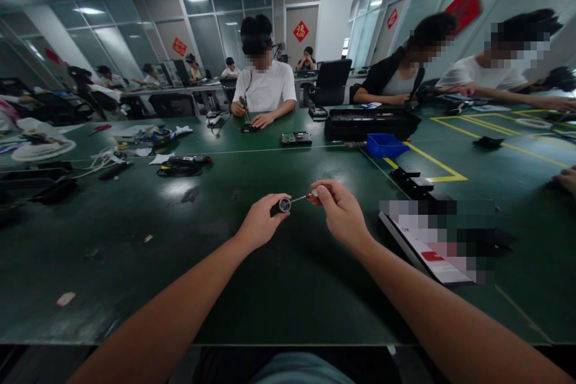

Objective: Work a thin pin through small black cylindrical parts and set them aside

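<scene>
Both my hands are raised over the green table [270, 288], close together. My left hand [260, 222] is closed around a small black cylindrical part with a round silvery end [282, 206]. My right hand [338, 211] pinches a thin metal tool [302, 197], whose tip reaches toward the part's silvery end. I cannot make out whether tip and part touch.
A flat blurred device [432, 246] lies just right of my hands. Farther off are a blue bin [385, 145], a black case [369, 123], a circuit board [296, 138] and cables [180, 167]. A person in white [264, 90] sits opposite; others work at the right.
</scene>
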